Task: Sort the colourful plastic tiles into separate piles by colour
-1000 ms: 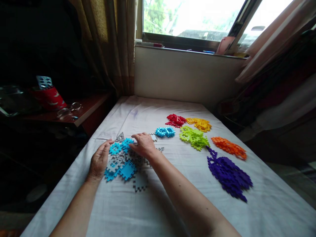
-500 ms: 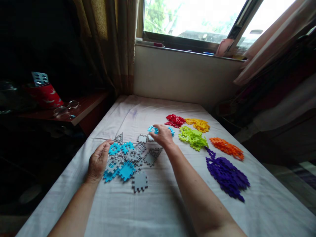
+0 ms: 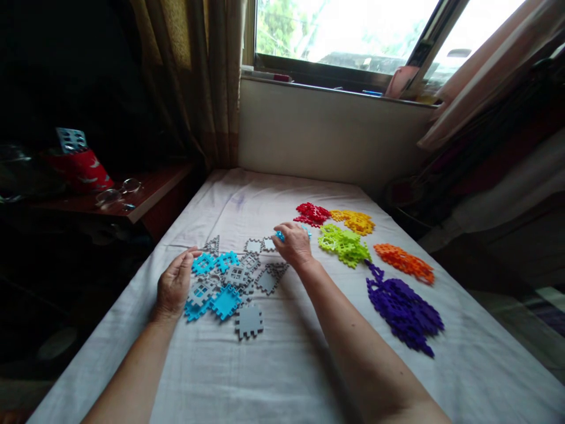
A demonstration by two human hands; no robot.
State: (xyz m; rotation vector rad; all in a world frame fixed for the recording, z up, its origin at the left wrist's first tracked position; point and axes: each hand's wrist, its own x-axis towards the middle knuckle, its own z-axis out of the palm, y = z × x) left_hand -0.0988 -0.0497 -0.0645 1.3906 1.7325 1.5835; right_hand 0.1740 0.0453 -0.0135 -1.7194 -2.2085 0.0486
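Note:
My right hand (image 3: 293, 244) is closed on a blue interlocking plastic tile (image 3: 280, 235), most of it hidden by the fingers. Just behind that hand more blue plastic shows (image 3: 308, 232). My left hand (image 3: 174, 285) rests at the left edge of a mixed heap, fingers stretched out and holding nothing. In the heap lie blue tiles (image 3: 226, 301) and grey tiles (image 3: 236, 275), some with window-like cutouts. A plain grey square tile (image 3: 249, 321) lies at its near side, and a grey triangular piece (image 3: 212, 244) at its far left.
Right of my right hand are sorted piles: red (image 3: 312, 214), yellow (image 3: 358, 222), lime green (image 3: 346, 245), orange (image 3: 404, 262) and purple (image 3: 404, 312). A white sheet (image 3: 273, 383) covers the surface. At left, a side table (image 3: 163, 185) holds eyeglasses (image 3: 120, 192) and a red container (image 3: 79, 171).
My right hand has moved slightly to the right with the blue tile, uncovering a grey tile on its left. The left hand stays by the heap.

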